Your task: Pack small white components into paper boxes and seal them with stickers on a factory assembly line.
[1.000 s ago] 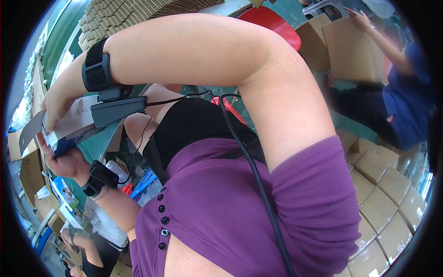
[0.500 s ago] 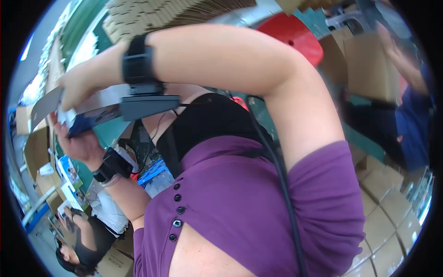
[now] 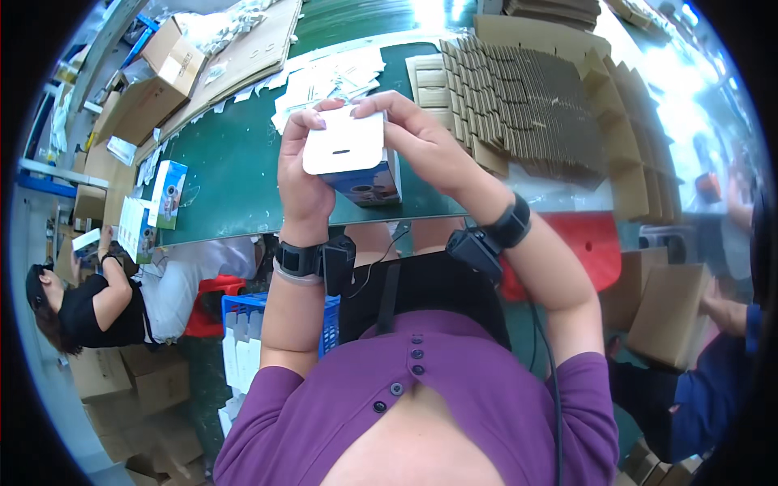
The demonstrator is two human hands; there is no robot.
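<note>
A small blue printed carton (image 3: 369, 185) is held above the green table, with its white lid flap (image 3: 348, 150) toward me; a dark slot shows in the flap. My left hand (image 3: 304, 174) grips the carton's left side, its fingertips at the flap's far edge. My right hand (image 3: 413, 134) is closed round the right side, thumb and fingers pinching near the flap's far edge. The inside of the carton cannot be seen. Just beyond my fingers lies a spread of white paper sheets (image 3: 332, 77).
Stacked flattened brown cardboard (image 3: 527, 105) stands to the right on the green table (image 3: 235, 174). Printed cartons (image 3: 168, 194) sit at its left end. A blue crate (image 3: 324, 324) and a red stool (image 3: 579, 251) are below the edge. Co-workers sit left and stand right, one holding a brown box (image 3: 668, 312).
My hands have come from the far left to the middle over the table, holding the carton. My right arm no longer crosses the view, and my body faces the table.
</note>
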